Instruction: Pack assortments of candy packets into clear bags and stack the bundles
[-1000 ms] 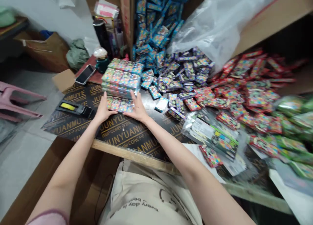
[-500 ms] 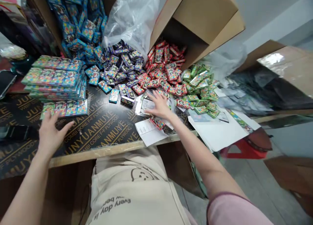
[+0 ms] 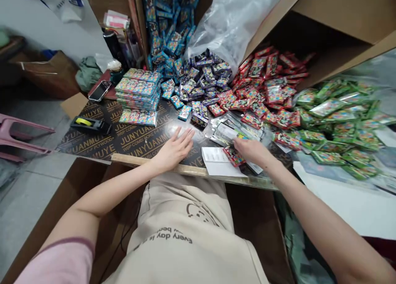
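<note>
My left hand [image 3: 173, 150] lies open and flat on the black plywood board [image 3: 139, 139], touching nothing else, a little in front of a single row of boxed packs [image 3: 138, 118]. Behind that row stands a stack of colourful boxed packs [image 3: 137, 90]. My right hand [image 3: 250, 150] is closed over a red foil packet [image 3: 233, 156] at the board's front edge, beside a white open booklet [image 3: 216, 162]. Loose packets spread behind it: blue [image 3: 165, 32], purple [image 3: 202, 76], red [image 3: 266, 80] and green [image 3: 337, 129].
A clear plastic bag [image 3: 232, 20] and a cardboard box [image 3: 334, 12] stand behind the packets. A tape dispenser [image 3: 91, 125] and a phone [image 3: 99, 90] lie at the left. A pink stool [image 3: 18, 135] stands on the floor. The board has a pale wooden edge [image 3: 145, 162].
My right hand has moved from the stack across to the red packet. My left hand has left the row of packs and lies on the board. The head view has swung sideways and back.
</note>
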